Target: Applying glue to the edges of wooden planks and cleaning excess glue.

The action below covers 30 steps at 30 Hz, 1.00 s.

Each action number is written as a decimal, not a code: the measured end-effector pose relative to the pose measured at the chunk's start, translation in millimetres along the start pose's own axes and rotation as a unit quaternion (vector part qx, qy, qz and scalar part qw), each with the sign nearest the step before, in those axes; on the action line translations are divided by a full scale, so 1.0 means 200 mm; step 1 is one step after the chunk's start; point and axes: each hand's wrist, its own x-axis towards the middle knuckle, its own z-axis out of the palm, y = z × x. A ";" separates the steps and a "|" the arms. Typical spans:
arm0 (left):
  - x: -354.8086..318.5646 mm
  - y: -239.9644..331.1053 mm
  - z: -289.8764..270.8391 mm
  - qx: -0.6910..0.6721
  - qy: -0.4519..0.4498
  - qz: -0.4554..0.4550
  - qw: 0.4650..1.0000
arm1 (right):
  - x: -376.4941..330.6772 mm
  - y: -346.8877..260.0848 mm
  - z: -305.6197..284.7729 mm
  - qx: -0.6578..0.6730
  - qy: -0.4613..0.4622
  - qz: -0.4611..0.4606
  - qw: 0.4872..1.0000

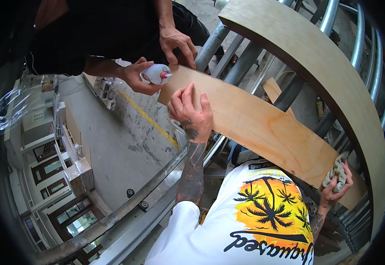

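A long, pale plywood board (263,128) lies slanting before me, from upper left to lower right. My left hand (191,110) rests on its left end, fingers bent and thumb apart, palm side hidden. At the board's right end, my right hand (344,180) is closed round a crumpled greyish cloth (337,172) that touches the wood. Across from me, a co-worker's hand (139,79) holds a white squeeze bottle (157,74) with a red-and-white nozzle, its tip over the board's corner. The co-worker's other hand (178,44) touches the board's far edge.
A thick curved wooden piece (307,53) arcs round the board's far and right sides. Metal pipes (245,62) run beneath both. A long metal rail (144,190) crosses at lower left. Beyond it, the concrete floor (113,128) bears a yellow line, and wrapped cabinet-like units (60,168) stand there.
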 end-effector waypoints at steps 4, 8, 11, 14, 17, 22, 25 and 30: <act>0.00 -0.02 0.02 -0.019 0.012 -0.014 1.000 | 0.00 0.00 0.01 -0.003 0.002 0.001 1.000; 0.00 0.02 0.00 0.017 0.001 -0.027 0.999 | -0.01 -0.01 0.00 -0.002 0.004 0.005 1.000; -0.01 0.00 0.01 -0.001 0.004 -0.019 1.000 | -0.01 -0.01 0.00 -0.008 0.005 0.008 1.000; -0.01 -0.02 0.02 -0.006 0.005 -0.012 1.000 | 0.00 -0.01 0.01 -0.009 0.005 -0.005 1.000; -0.01 -0.01 0.02 -0.009 0.001 -0.017 1.000 | 0.01 -0.01 0.01 -0.007 0.004 -0.004 1.000; -0.01 -0.01 0.03 -0.030 0.011 -0.024 0.999 | 0.01 -0.01 0.01 -0.017 0.005 -0.007 1.000; -0.01 -0.06 0.03 -0.069 0.029 -0.023 0.997 | 0.01 -0.02 0.01 -0.023 0.004 -0.005 1.000; 0.04 -0.15 0.03 -0.142 0.081 -0.013 0.986 | 0.01 -0.03 0.01 -0.026 0.008 0.004 1.000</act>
